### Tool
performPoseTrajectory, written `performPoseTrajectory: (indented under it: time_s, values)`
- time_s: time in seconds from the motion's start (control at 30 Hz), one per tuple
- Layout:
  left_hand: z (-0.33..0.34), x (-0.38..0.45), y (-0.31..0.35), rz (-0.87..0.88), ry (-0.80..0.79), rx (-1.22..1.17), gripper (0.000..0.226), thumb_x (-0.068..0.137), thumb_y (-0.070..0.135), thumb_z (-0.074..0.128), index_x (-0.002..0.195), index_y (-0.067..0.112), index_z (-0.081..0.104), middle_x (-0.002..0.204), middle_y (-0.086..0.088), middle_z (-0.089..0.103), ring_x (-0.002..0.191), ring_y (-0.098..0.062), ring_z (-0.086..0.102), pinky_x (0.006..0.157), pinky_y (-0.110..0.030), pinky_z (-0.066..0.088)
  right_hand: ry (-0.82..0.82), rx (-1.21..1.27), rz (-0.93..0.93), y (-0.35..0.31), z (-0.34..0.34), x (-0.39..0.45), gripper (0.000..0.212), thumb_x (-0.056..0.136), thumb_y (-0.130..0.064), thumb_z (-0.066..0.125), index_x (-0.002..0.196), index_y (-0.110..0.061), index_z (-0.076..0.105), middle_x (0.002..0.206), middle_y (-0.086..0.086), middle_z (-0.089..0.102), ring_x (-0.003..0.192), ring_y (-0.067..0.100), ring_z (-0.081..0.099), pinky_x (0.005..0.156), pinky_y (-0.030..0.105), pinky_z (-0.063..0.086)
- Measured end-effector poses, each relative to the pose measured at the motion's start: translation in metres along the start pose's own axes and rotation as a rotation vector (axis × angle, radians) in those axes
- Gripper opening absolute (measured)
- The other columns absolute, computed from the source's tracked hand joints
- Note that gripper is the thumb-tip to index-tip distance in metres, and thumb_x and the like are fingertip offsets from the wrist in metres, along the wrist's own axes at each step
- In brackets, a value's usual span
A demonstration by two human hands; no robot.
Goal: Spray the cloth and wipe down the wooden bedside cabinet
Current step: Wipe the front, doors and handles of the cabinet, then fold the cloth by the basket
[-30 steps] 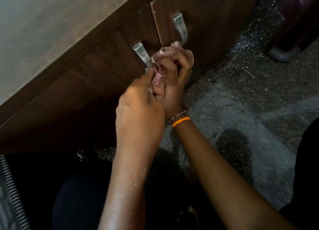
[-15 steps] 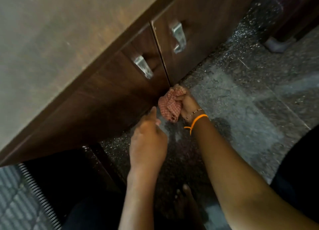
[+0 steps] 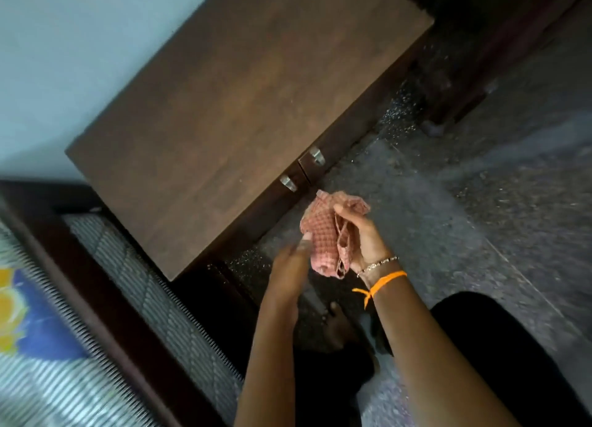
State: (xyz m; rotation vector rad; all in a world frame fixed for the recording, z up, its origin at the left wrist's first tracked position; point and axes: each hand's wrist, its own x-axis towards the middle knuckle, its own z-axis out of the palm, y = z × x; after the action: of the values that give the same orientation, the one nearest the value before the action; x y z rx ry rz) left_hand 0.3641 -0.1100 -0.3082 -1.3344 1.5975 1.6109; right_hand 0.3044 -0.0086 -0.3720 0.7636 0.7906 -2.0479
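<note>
Your right hand (image 3: 360,237) grips the crumpled pink checked cloth (image 3: 323,237) off the dark wooden cabinet's (image 3: 243,106) front edge; your left hand (image 3: 290,266), fingers loose, touches it.

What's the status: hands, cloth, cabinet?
Right hand grips checked cloth. Left hand open, touching cloth. Both off cabinet; top bare.

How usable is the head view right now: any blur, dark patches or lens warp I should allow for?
Head view: motion blur smears the bedding at lower left; the cloth and right hand read fairly sharp; under the cabinet is near black; wide-angle warp tilts the straight edges.
</note>
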Motion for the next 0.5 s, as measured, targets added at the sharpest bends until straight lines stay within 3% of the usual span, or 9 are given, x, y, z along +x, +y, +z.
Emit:
performPoseTrajectory:
  time_s: [0.07, 0.17, 0.27, 0.4, 0.5]
  values:
    - [-0.004, -0.034, 0.019, 0.026, -0.038, -0.117, 0.039, 0.089, 0.038, 0.053, 0.115, 0.010, 0.064, 0.116, -0.010, 0.067, 0.100, -0.018, 0.062, 0.079, -0.025, 0.046, -0.010, 0.008, -0.005, -0.015, 0.025, -0.040, 0.022, 0.077, -0.014, 0.058, 0.098, -0.007, 0.061, 0.080, 0.007, 0.072, 0.076, 0.020, 0.070, 0.073, 0.031, 0.058]
    - [-0.012, -0.091, 0.053, 0.108, -0.050, -0.160, 0.029, 0.088, 0.020, 0.059, 0.112, 0.004, 0.063, 0.109, -0.016, 0.066, 0.096, -0.022, 0.061, 0.089, -0.035, 0.048, -0.033, 0.024, -0.064, -0.047, 0.062, -0.096, 0.021, 0.085, -0.008, 0.042, 0.095, -0.010, 0.060, 0.079, 0.005, 0.070, 0.074, 0.018, 0.069, 0.071, 0.028, 0.057]
    - [-0.016, -0.141, 0.086, 0.158, -0.049, -0.169, 0.036, 0.082, 0.012, 0.067, 0.116, 0.007, 0.058, 0.108, -0.018, 0.064, 0.096, -0.025, 0.062, 0.093, -0.038, 0.048, -0.087, -0.008, -0.120, -0.079, 0.096, -0.143, 0.030, 0.073, -0.013, 0.050, 0.102, -0.009, 0.056, 0.089, 0.009, 0.065, 0.081, 0.021, 0.065, 0.070, 0.028, 0.058]
    - [-0.013, -0.202, 0.119, 0.285, -0.049, -0.205, 0.038, 0.083, 0.009, 0.066, 0.118, 0.007, 0.052, 0.110, -0.014, 0.065, 0.098, -0.025, 0.064, 0.087, -0.037, 0.053, -0.190, -0.311, -0.101, -0.118, 0.129, -0.204, 0.028, 0.085, -0.022, 0.059, 0.109, -0.008, 0.060, 0.103, 0.010, 0.069, 0.094, 0.020, 0.067, 0.079, 0.029, 0.058]
    - [-0.008, -0.243, 0.138, 0.343, -0.093, -0.203, 0.032, 0.086, 0.010, 0.062, 0.115, 0.011, 0.050, 0.111, -0.012, 0.063, 0.100, -0.025, 0.064, 0.084, -0.036, 0.054, -0.127, -0.565, -0.095, -0.131, 0.144, -0.242, 0.030, 0.084, -0.005, 0.064, 0.113, -0.004, 0.059, 0.111, 0.014, 0.066, 0.097, 0.023, 0.066, 0.089, 0.032, 0.054]
